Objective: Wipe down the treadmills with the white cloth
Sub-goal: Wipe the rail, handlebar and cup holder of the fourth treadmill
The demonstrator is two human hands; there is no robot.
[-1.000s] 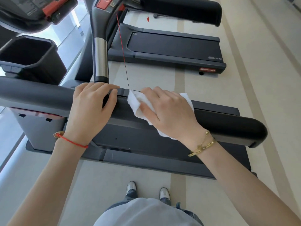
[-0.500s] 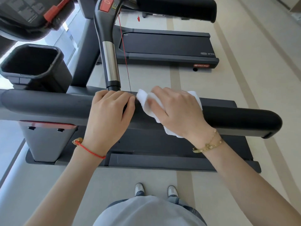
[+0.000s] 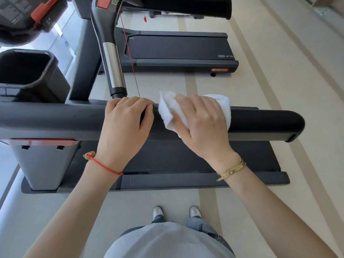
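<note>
A: Pressing the white cloth (image 3: pixel 193 108) onto the padded handrail (image 3: pixel 264 121), the right hand (image 3: pixel 202 125) spreads its fingers over it; the left hand (image 3: pixel 126 125) curls round the rail just beside.

B: Risks?

A: The cloth could bunch and slip off, or snag the red safety cord (image 3: pixel 130 58). Beyond: a second treadmill (image 3: pixel 178 51) on a pale striped floor (image 3: pixel 279 71).

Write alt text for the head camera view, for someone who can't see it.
Seen from above, a person's right hand presses a white cloth onto a treadmill's black handrail, while the left hand grips the rail beside it. A second treadmill stands beyond on the pale floor.
</note>
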